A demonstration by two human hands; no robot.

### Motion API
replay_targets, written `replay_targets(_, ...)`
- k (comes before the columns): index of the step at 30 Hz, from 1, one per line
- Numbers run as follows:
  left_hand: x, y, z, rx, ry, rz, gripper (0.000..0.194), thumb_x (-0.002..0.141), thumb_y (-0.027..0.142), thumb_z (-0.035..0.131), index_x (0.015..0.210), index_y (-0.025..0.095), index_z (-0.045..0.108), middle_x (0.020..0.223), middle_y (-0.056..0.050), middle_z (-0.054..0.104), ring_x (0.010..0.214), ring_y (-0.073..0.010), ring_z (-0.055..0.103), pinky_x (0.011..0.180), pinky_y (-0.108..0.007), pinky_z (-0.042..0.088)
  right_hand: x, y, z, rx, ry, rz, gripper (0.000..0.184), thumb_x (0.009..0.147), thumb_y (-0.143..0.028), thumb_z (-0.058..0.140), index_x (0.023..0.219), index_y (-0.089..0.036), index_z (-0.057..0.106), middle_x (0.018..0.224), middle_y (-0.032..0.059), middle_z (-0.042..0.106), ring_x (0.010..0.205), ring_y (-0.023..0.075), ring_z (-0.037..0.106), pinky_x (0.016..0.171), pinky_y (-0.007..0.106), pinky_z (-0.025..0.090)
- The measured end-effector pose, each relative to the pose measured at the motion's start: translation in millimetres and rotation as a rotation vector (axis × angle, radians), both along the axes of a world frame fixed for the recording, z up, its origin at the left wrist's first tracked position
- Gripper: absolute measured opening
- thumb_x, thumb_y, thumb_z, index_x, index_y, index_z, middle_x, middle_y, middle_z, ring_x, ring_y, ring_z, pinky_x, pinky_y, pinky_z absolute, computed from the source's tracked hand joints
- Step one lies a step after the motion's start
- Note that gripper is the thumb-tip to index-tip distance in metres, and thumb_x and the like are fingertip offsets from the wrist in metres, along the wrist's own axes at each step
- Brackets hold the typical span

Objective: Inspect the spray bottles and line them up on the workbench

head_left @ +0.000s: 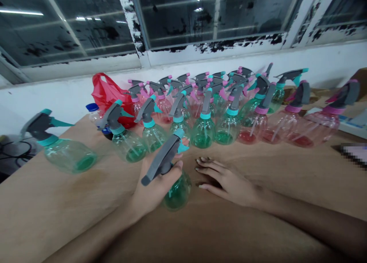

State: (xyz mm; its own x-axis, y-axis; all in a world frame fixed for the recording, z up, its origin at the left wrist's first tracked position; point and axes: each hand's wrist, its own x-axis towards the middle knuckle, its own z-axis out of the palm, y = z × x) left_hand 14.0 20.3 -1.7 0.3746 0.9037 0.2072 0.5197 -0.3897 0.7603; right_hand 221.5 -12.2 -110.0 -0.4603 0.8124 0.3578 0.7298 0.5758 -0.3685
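My left hand (157, 186) is wrapped round the neck of a green spray bottle (178, 192) with a grey and turquoise trigger head. That bottle stands near the middle of the wooden table, and my fingers hide part of its neck and collar. To its right, my right hand (226, 179) rests palm down, fingers stretched out and holding nothing. Just beyond both hands runs a front row of spray bottles, among them a green spray bottle (204, 135) and a pink spray bottle (252, 129).
More pink and green spray bottles crowd behind that row. One green bottle (69, 154) stands apart at the left. A red plastic bag (106, 93) and a blue-capped bottle (93, 114) are at the back left. The windowed wall (71, 83) bounds the table (114, 186).
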Motion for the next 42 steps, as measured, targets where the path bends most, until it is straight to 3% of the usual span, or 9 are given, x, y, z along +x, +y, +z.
replay_targets(7,4.8,-2.1,7.0,-0.066,-0.04,-0.039,0.029,0.079,0.026,0.049,0.106,0.022,0.059,0.103,-0.005,0.07,0.1,-0.0216,0.065,0.094,-0.033,0.048,-0.3,0.0,1.0,-0.006,-0.018,-0.012,0.045,0.091,-0.044,0.045,0.127,-0.017,0.051,0.133,0.0092,0.053,0.129,0.0228,0.04,0.107,0.044,0.036)
replay_targets(13,4.6,-1.7,8.6,-0.094,-0.068,-0.064,0.014,0.076,0.027,0.053,0.079,0.022,0.066,0.092,-0.006,0.073,0.093,-0.0251,0.067,0.092,-0.038,0.049,0.5,0.3,-0.6,-0.007,-0.021,-0.009,0.045,0.091,-0.043,0.045,0.128,-0.018,0.05,0.133,0.0088,0.052,0.13,0.0227,0.039,0.107,0.044,0.035)
replay_targets(20,7.0,-1.9,0.4,-0.079,-0.198,0.001,0.047,0.071,0.035,0.063,0.117,0.026,0.053,0.124,-0.002,0.061,0.104,-0.0258,0.062,0.088,-0.037,0.053,-0.3,-0.3,0.8,0.02,-0.014,-0.009,0.044,0.091,-0.042,0.046,0.126,-0.017,0.052,0.132,0.0096,0.053,0.128,0.0227,0.042,0.107,0.044,0.035)
replay_targets(25,1.9,-6.7,-7.5,-0.021,-0.035,0.145,0.039,0.07,0.045,0.067,0.104,0.025,0.062,0.108,-0.005,0.067,0.102,-0.0322,0.06,0.089,-0.051,0.048,-1.2,-0.4,2.4,0.052,-0.009,-0.006,0.044,0.091,-0.042,0.045,0.125,-0.014,0.053,0.131,0.0116,0.055,0.127,0.0227,0.043,0.108,0.043,0.034)
replay_targets(29,-4.2,-13.2,-9.1,-0.004,-0.017,0.109,0.035,0.071,0.044,0.066,0.1,0.025,0.063,0.097,-0.005,0.07,0.113,-0.0301,0.054,0.099,-0.051,0.039,-0.9,0.5,1.9,0.055,-0.011,0.004,0.045,0.091,-0.042,0.046,0.124,-0.013,0.054,0.129,0.0124,0.056,0.127,0.0232,0.043,0.108,0.042,0.033)
replay_targets(32,-10.9,-21.7,-11.6,0.051,-0.021,0.076,0.042,0.072,0.043,0.065,0.11,0.026,0.058,0.106,-0.005,0.067,0.116,-0.0267,0.051,0.101,-0.047,0.038,-0.5,0.9,0.6,0.06,-0.009,0.006,0.045,0.091,-0.042,0.046,0.124,-0.013,0.054,0.129,0.0118,0.055,0.127,0.023,0.043,0.108,0.042,0.034)
replay_targets(36,-20.3,-34.7,-25.7,0.134,0.014,0.108,0.052,0.073,0.042,0.066,0.119,0.025,0.048,0.119,-0.009,0.058,0.117,-0.0286,0.049,0.102,-0.048,0.036,0.1,0.0,-0.5,0.055,-0.04,0.005,0.045,0.091,-0.043,0.044,0.125,-0.014,0.053,0.131,0.0115,0.054,0.127,0.0233,0.042,0.108,0.043,0.033)
replay_targets(42,-38.2,-49.0,-35.2,0.233,0.16,0.114,0.044,0.08,0.043,0.061,0.117,0.025,0.045,0.117,-0.007,0.055,0.112,-0.0274,0.052,0.095,-0.047,0.043,-4.3,1.8,10.5,-0.024,-0.131,-0.049,0.042,0.09,-0.046,0.044,0.121,-0.019,0.056,0.13,0.0103,0.055,0.121,0.0269,0.049,0.098,0.047,0.043)
